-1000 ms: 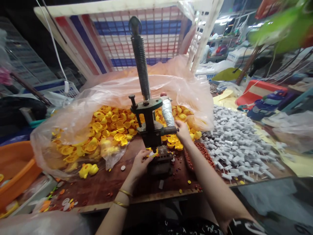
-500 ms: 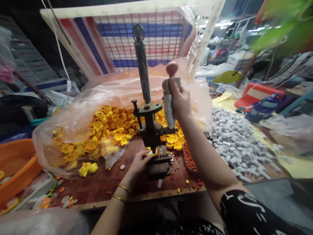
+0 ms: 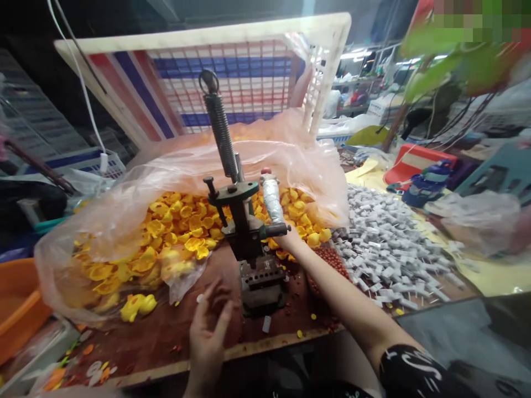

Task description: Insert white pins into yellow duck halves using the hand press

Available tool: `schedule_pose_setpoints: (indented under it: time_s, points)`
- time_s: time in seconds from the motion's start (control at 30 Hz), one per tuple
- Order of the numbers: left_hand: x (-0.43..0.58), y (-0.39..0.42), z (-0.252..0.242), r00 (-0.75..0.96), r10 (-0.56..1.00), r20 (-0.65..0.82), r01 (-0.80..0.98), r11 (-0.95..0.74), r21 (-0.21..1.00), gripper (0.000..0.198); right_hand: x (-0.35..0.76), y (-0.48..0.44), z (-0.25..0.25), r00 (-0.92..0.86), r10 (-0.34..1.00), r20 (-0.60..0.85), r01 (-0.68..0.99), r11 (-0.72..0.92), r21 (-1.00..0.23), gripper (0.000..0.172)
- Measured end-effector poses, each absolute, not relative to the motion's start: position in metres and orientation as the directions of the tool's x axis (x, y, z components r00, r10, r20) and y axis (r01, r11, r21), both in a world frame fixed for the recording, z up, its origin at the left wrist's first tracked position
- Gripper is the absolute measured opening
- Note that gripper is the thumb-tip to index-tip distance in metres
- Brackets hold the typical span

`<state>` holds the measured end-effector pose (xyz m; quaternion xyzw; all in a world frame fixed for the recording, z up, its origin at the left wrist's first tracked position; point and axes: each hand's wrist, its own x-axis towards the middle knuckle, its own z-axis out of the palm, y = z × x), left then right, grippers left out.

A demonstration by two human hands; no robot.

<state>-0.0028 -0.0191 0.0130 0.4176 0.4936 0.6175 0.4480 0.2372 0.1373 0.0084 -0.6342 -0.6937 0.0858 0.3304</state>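
A dark hand press (image 3: 238,232) with a tall coil spring (image 3: 222,130) stands on the brown tabletop. Its lever (image 3: 271,199), wrapped in silvery tape, has nobody's grip on its upper part. My left hand (image 3: 209,326), slightly blurred, is left of the press base (image 3: 263,282); its fingers are apart and I see nothing in them. Behind the lever's lower end, my right hand (image 3: 289,237) reaches toward the heap of yellow plastic half shells (image 3: 197,221). The press hides its fingers. No yellow piece shows on the press base.
A clear plastic bag (image 3: 95,221) surrounds the shells. Small red-brown beads (image 3: 329,262) and a pile of grey box-shaped parts (image 3: 373,243) lie to the right. At the left are an orange basin (image 3: 25,293) and a yellow duck-shaped piece (image 3: 136,307). A white crate (image 3: 207,33) stands behind.
My right hand has left the lever's top and gone down behind the press. My left hand has drawn back from the press base, where a yellow piece was, and opened. The view has shifted.
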Motion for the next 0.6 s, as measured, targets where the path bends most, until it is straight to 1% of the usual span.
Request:
schedule_pose_setpoints:
  time_s: [0.03,0.07,0.13,0.17,0.2,0.23,0.27,0.3,0.33,0.37,0.4,0.43,0.47,0.53,0.6]
  points:
    - [0.006,-0.021,0.007,-0.168,0.985,0.037,-0.074,-0.051,0.996,0.042,0.242,0.128,0.008,0.106,0.923,0.369,0.812,0.133,-0.568,0.019]
    - [0.014,-0.022,0.0,-0.09,0.996,-0.013,-0.036,0.01,0.999,0.04,0.246,0.115,0.005,0.206,0.901,0.382,0.775,0.088,-0.626,0.022]
    - [0.026,-0.023,-0.013,0.012,0.997,-0.08,-0.067,0.08,0.995,0.045,0.243,0.079,-0.005,0.36,0.862,0.357,0.634,0.054,-0.771,0.026]
    - [0.032,-0.023,-0.019,0.047,0.994,-0.094,-0.096,0.098,0.991,0.051,0.238,0.059,-0.013,0.371,0.872,0.319,0.543,0.075,-0.836,0.025]
    - [0.037,-0.022,-0.024,0.059,0.994,-0.091,-0.117,0.097,0.988,0.057,0.232,0.039,-0.019,0.315,0.906,0.282,0.462,0.113,-0.88,0.022]
    - [0.042,-0.022,-0.027,0.059,0.995,-0.078,-0.123,0.085,0.989,0.06,0.227,0.023,-0.025,0.198,0.946,0.257,0.407,0.16,-0.899,0.02]
    - [0.045,-0.021,-0.03,0.057,0.996,-0.067,-0.111,0.073,0.991,0.058,0.226,0.01,-0.028,0.051,0.969,0.24,0.377,0.204,-0.903,0.019]
    - [0.048,-0.02,-0.033,0.051,0.997,-0.06,-0.085,0.064,0.994,0.054,0.232,0.003,-0.028,-0.073,0.971,0.227,0.384,0.238,-0.892,0.018]
    - [0.049,-0.02,-0.034,0.04,0.997,-0.059,-0.055,0.062,0.997,0.049,0.244,0.001,-0.026,-0.119,0.97,0.214,0.448,0.244,-0.86,0.017]
    - [0.048,-0.02,-0.034,0.028,0.997,-0.066,-0.026,0.066,0.997,0.046,0.263,0.005,-0.021,-0.092,0.975,0.201,0.545,0.218,-0.809,0.018]
    - [0.047,-0.019,-0.035,0.019,0.997,-0.076,0.0,0.076,0.997,0.045,0.288,0.011,-0.016,0.021,0.978,0.209,0.656,0.144,-0.741,0.019]
    - [0.044,-0.02,-0.034,0.014,0.997,-0.081,0.024,0.081,0.996,0.046,0.315,0.021,-0.012,0.232,0.939,0.254,0.776,-0.021,-0.631,0.019]
    - [0.042,-0.021,-0.034,0.001,0.997,-0.072,0.046,0.072,0.996,0.048,0.342,0.031,-0.01,0.332,0.904,0.271,0.8,-0.118,-0.588,0.02]
    - [0.04,-0.023,-0.034,-0.045,0.999,-0.019,0.079,0.022,0.997,0.048,0.386,0.051,-0.012,0.393,0.884,0.252,0.822,-0.215,-0.527,0.018]
    - [0.038,-0.025,-0.035,-0.087,0.995,0.047,0.096,-0.038,0.995,0.045,0.409,0.064,-0.021,0.374,0.9,0.224,0.837,-0.224,-0.499,0.019]
